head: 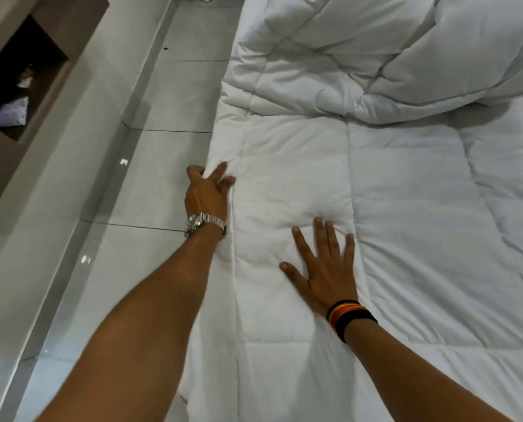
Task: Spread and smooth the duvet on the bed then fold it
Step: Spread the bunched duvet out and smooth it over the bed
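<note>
**Duvet half flat, big lump left**

White quilted duvet [406, 208] on bed, near part flat, far part bunched in a big puffy heap [391, 56] up top. Left side edge hangs over bed side, just above shiny tiled floor [150, 178].

Left hand [207, 193], w/ silver watch [205, 225] on wrist, at duvet's left edge. Fingers curled, pinching a bit of edge cloth. Thumb side tucked round the fold; how much cloth is inside the grip, can't tell.

Right hand [324, 269], w/ striped wristbands [350, 318], flat on duvet. Fingers straight, spread wide, pressing down, holding nothing. Small dent and soft wrinkles round fingertips.

Looks like smoothing step, not folding yet. Prob. less than halfway thru, since heap not spread.

What could go wrong:
- Pull too hard w/ left: edge slides off bed, drags on floor, gets dirty.
- Pull while right presses: cloth stuck under palm, new wrinkles pop up btw hands.
- Pull only here: heap up top stays lumpy, maybe twists more.
- Thin pinch: cloth may slip out, pull does nothing.
- Fold too soon: lumps get trapped inside, fold comes out fat and crooked.

Dark wall nook [19, 86] far left w/ some stuff inside, too dim to name. Not in the way.
</note>
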`<action>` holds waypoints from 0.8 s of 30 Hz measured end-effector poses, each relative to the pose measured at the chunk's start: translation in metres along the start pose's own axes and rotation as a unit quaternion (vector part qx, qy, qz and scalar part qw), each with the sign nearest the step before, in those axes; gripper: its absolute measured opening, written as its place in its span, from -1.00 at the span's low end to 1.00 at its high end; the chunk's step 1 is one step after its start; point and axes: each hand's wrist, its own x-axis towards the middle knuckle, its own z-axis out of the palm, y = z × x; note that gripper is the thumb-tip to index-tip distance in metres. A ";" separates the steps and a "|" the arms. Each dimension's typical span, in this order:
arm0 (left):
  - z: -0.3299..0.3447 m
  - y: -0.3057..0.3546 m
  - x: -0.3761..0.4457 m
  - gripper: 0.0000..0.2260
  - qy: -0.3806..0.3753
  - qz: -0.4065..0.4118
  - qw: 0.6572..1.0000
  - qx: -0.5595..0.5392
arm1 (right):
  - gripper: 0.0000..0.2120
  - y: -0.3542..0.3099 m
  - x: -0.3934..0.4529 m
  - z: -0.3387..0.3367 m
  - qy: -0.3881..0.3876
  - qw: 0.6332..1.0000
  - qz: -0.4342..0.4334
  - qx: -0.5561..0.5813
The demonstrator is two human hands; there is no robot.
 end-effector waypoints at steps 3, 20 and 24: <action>0.024 0.004 -0.030 -0.55 0.011 0.046 0.986 0.163 | -0.22 -0.005 0.004 0.001 -0.009 1.000 0.019 -0.009; 0.152 0.131 -0.124 -0.44 -0.156 0.317 0.918 0.179 | -0.30 0.210 0.040 -0.120 0.071 0.968 0.238 -0.041; 0.190 0.150 -0.136 -0.41 -0.166 0.312 0.908 0.223 | -0.29 0.286 0.047 -0.129 0.051 0.966 0.253 -0.036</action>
